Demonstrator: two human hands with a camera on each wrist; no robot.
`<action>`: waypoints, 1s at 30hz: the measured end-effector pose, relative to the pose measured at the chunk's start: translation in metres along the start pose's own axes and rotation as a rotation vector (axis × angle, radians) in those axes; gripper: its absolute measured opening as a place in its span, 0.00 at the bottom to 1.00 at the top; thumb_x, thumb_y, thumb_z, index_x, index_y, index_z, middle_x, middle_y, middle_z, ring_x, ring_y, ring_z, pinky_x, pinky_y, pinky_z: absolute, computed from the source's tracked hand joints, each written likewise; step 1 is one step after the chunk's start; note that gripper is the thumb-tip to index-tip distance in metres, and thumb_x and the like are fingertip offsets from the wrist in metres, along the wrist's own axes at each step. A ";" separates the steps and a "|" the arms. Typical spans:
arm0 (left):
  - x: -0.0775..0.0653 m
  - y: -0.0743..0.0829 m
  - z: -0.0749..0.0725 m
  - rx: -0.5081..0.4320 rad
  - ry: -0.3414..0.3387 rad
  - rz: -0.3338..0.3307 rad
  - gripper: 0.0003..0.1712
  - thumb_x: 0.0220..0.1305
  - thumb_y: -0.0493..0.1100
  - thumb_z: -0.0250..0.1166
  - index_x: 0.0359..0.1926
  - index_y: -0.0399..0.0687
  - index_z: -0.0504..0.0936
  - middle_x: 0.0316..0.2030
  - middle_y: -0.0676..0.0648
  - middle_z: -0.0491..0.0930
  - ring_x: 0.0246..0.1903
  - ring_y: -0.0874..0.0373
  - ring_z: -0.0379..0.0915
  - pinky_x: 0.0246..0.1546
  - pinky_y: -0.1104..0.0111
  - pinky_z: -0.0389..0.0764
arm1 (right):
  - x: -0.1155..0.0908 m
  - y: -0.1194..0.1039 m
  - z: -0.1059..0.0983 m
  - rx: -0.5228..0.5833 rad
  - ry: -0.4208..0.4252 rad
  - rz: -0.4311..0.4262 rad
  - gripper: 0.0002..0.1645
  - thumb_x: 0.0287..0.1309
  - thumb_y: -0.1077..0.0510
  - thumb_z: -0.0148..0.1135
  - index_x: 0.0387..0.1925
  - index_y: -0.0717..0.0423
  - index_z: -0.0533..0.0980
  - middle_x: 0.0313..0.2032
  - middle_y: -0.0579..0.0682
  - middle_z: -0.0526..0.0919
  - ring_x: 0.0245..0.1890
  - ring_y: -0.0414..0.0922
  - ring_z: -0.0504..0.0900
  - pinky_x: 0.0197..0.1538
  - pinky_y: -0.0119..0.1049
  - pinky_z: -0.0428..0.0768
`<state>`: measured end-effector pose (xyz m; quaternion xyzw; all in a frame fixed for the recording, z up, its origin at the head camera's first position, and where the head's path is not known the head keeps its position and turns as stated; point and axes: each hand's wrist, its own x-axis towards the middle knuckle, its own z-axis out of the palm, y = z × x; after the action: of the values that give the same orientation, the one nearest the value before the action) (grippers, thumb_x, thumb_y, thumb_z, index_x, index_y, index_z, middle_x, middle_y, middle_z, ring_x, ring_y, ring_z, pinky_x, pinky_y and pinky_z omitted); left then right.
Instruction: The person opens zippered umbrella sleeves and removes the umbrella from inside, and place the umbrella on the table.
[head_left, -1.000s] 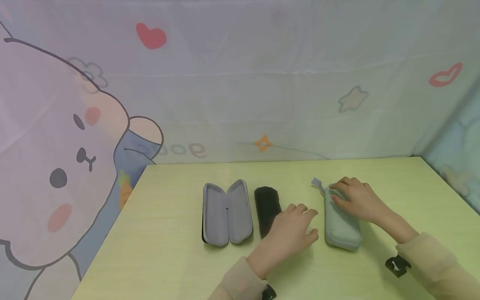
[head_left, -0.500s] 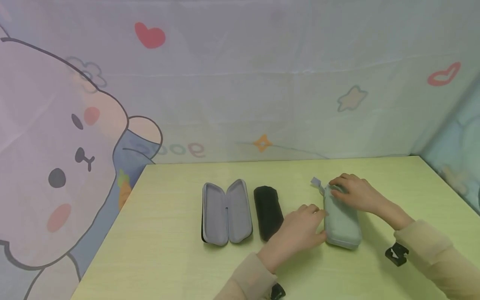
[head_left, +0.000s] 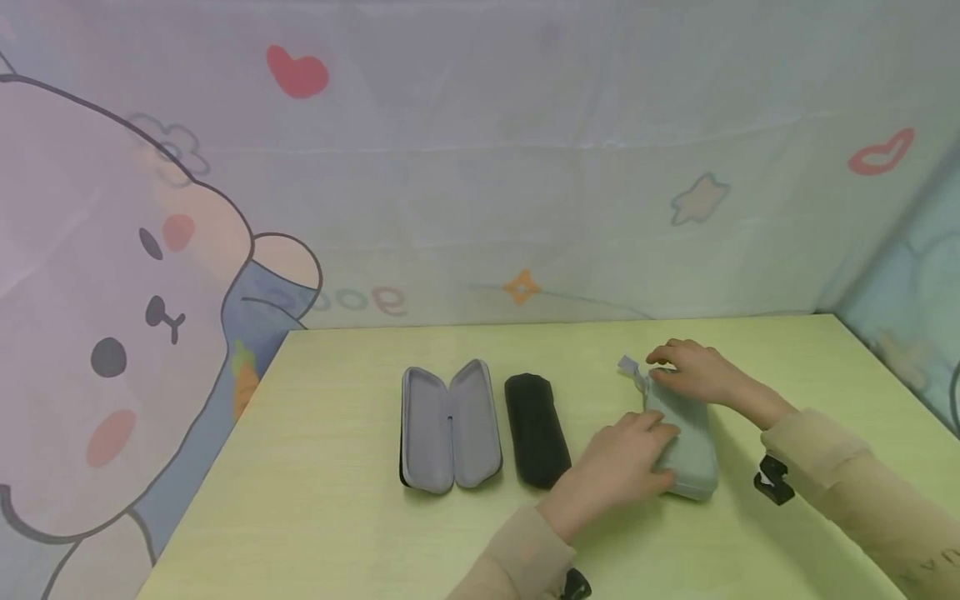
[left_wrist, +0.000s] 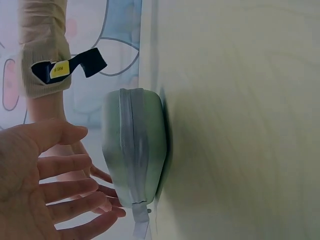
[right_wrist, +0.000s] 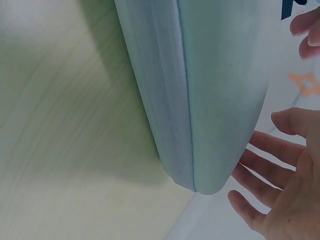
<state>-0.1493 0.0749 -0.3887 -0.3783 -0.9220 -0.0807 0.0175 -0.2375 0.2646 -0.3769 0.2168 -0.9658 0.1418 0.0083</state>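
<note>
A pale green zippered case, shaped like a glasses case, lies closed on the right of the table. A grey pull tab sticks out at its far end. My right hand is over that far end, its fingers spread around the tip in the right wrist view. My left hand reaches to the case's left side, fingertips right at its edge. In the left wrist view its fingers are apart and loosely straight, facing the grey zipper band. Neither hand grips anything.
Left of my left hand lies a black case. Farther left stands an opened case with grey lining. The light wooden table ends at a printed cloth backdrop. Black straps are on both wrists.
My left hand has moved right, from beside the black case to the green case's left side. My right hand has shifted slightly toward the far end. The cases stay in place.
</note>
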 end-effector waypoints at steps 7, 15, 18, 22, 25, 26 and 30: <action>0.008 0.003 0.005 0.014 0.007 -0.034 0.32 0.60 0.61 0.63 0.64 0.61 0.71 0.63 0.58 0.70 0.58 0.64 0.70 0.42 0.74 0.77 | 0.010 0.009 0.008 0.042 -0.048 0.012 0.19 0.67 0.57 0.51 0.50 0.67 0.78 0.44 0.63 0.82 0.43 0.59 0.81 0.42 0.52 0.79; 0.016 0.004 0.014 0.000 0.001 -0.047 0.36 0.57 0.64 0.65 0.65 0.61 0.70 0.64 0.59 0.69 0.58 0.64 0.69 0.41 0.75 0.75 | 0.014 0.013 0.015 0.140 -0.083 0.025 0.19 0.68 0.58 0.50 0.50 0.68 0.78 0.47 0.66 0.82 0.48 0.62 0.80 0.47 0.52 0.79; 0.017 0.005 0.017 0.011 0.012 -0.048 0.37 0.56 0.65 0.65 0.65 0.62 0.70 0.64 0.59 0.69 0.60 0.64 0.68 0.42 0.74 0.75 | 0.016 0.011 0.014 0.156 -0.102 0.023 0.19 0.68 0.59 0.49 0.50 0.68 0.78 0.48 0.66 0.82 0.49 0.62 0.80 0.48 0.52 0.79; 0.019 0.007 0.018 0.040 0.029 -0.051 0.37 0.55 0.67 0.65 0.65 0.65 0.69 0.63 0.60 0.69 0.60 0.64 0.68 0.41 0.73 0.75 | 0.019 0.009 0.014 0.161 -0.139 0.027 0.20 0.68 0.59 0.47 0.51 0.70 0.77 0.49 0.67 0.81 0.50 0.62 0.79 0.48 0.52 0.78; 0.020 0.008 0.019 0.049 0.036 -0.050 0.37 0.54 0.67 0.65 0.64 0.67 0.70 0.63 0.60 0.69 0.60 0.64 0.68 0.39 0.73 0.74 | 0.022 0.008 0.014 0.156 -0.161 0.032 0.20 0.68 0.60 0.46 0.50 0.70 0.77 0.48 0.66 0.82 0.45 0.57 0.80 0.44 0.46 0.78; 0.020 0.008 0.019 0.047 0.037 -0.049 0.37 0.54 0.66 0.66 0.64 0.67 0.70 0.63 0.60 0.69 0.60 0.64 0.68 0.39 0.73 0.74 | 0.022 0.008 0.013 0.153 -0.166 0.033 0.20 0.68 0.60 0.45 0.49 0.69 0.78 0.46 0.64 0.82 0.42 0.54 0.80 0.41 0.43 0.77; 0.020 0.009 0.019 0.042 0.042 -0.046 0.36 0.54 0.66 0.67 0.64 0.69 0.71 0.62 0.60 0.69 0.59 0.64 0.68 0.38 0.73 0.73 | 0.024 0.009 0.012 0.161 -0.207 0.034 0.17 0.67 0.61 0.45 0.38 0.64 0.80 0.31 0.54 0.80 0.29 0.44 0.72 0.33 0.35 0.68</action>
<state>-0.1565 0.0981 -0.4045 -0.3548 -0.9314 -0.0695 0.0429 -0.2627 0.2584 -0.3893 0.2139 -0.9505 0.1959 -0.1110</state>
